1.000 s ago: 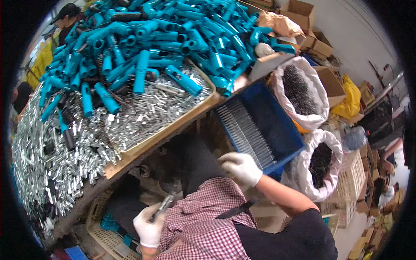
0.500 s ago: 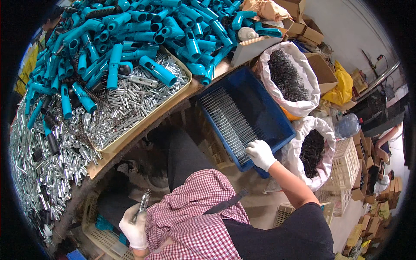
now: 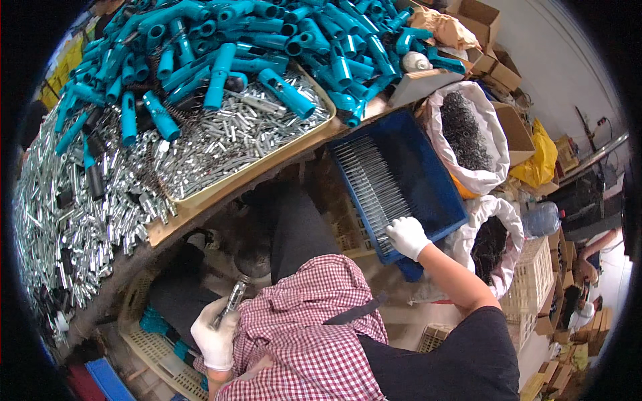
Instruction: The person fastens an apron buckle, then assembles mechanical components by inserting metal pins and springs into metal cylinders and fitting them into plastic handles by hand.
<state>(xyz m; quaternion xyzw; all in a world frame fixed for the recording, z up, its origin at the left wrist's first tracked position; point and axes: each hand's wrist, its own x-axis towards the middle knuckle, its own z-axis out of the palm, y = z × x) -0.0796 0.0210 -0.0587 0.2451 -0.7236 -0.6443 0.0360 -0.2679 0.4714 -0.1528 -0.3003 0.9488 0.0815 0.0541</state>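
My left hand [image 3: 215,334], in a white glove, is closed around a short shiny metal tube [image 3: 235,295] held upright over my lap. The tube's top end sticks out above the fingers; its lower part is hidden in the hand. My right hand [image 3: 407,237], also gloved, reaches over the near edge of a blue plastic bin [image 3: 438,190]. Its fingers curl down at the near end of a neat row of thin silvery rods [image 3: 372,180] inside. The fingertips are too hidden to show what they pinch.
Teal tubular housings [image 3: 219,77] are heaped over a tray [image 3: 251,164] of small metal pins, with loose metal parts [image 3: 87,217] to its left. Right of the bin stand white sacks of black springs [image 3: 461,134] and dark parts [image 3: 490,247]. A plastic crate [image 3: 160,364] sits lower left.
The whole view has shifted, so the bench and bin appear farther right. My left hand has risen slightly with the metal tube. My right hand stays at the near end of the rod row.
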